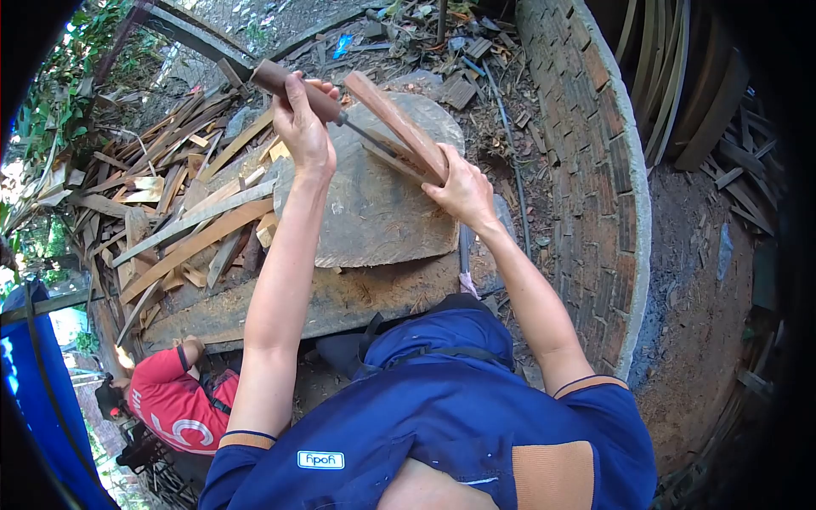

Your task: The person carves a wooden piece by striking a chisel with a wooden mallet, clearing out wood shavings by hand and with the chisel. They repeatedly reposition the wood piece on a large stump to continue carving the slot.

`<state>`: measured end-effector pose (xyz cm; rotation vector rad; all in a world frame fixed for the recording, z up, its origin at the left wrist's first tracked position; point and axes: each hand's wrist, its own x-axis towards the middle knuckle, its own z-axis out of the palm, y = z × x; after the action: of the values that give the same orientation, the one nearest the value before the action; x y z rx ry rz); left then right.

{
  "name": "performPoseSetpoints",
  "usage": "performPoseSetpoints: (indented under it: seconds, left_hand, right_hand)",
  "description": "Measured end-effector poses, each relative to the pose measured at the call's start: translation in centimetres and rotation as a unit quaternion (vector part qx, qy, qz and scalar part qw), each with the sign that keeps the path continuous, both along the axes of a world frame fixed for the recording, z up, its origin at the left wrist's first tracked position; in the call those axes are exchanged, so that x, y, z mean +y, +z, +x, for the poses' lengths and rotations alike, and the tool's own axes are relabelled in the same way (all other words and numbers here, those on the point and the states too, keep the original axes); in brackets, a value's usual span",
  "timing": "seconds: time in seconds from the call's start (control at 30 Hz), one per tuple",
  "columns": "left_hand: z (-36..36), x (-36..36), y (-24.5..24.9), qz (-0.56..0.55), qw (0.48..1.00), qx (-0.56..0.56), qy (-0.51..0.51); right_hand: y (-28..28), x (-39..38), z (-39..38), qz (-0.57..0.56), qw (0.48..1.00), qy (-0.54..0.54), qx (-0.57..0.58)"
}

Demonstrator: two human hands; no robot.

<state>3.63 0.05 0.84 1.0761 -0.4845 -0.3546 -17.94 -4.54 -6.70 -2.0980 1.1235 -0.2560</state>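
My left hand [302,127] is wrapped round the thick brown handle of a hand tool [323,102], which looks like a chisel. Its thin metal shaft runs from a ferrule toward the wood in my other hand, and the tip is hard to make out there. My right hand [463,187] grips the near end of a reddish-brown piece of wood [395,117]. A second, thinner wooden strip or side [393,163] angles away from the same end, making a narrow V. Beneath both hands is a round chopping block [365,225] cut from a log.
Offcuts and long wood strips [191,225] lie heaped on the left. A curved brick wall [591,187] rises close on the right, with a thin pipe [510,144] beside it. A person in a red shirt [183,399] sits at lower left, near a blue tarp [38,399].
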Motion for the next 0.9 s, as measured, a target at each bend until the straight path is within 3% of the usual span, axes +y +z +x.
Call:
performPoseSetpoints:
  seconds: [0.1, 0.17, 0.37, 0.47, 0.73, 0.9]
  left_hand:
    - [-0.8, -0.9, 0.4, -0.006, 1.0, -0.004, 0.028]
    - [-0.7, -1.4, 0.3, -0.011, 0.999, 0.036, 0.007]
    - [-2.0, -3.1, 0.3, 0.014, 1.0, 0.014, -0.019]
    - [-2.0, -4.1, -0.2, 0.01, 0.997, -0.06, -0.046]
    - [-2.4, -5.4, -1.3, 0.006, 0.999, -0.008, -0.031]
    - [-2.4, -5.8, -1.0, 0.005, 0.996, -0.071, -0.058]
  right_hand:
    - [0.6, -0.2, 0.0, 0.016, 1.0, 0.007, 0.018]
    - [0.6, -0.3, 0.0, 0.02, 1.0, 0.007, 0.021]
    - [0.6, -0.1, 0.0, 0.018, 1.0, 0.003, 0.024]
    - [0.4, -0.1, 0.0, 0.017, 1.0, 0.006, 0.019]
    - [0.5, -0.1, 0.0, 0.004, 1.0, 0.006, 0.008]
    - [1.0, -0.1, 0.1, 0.015, 1.0, -0.002, 0.016]
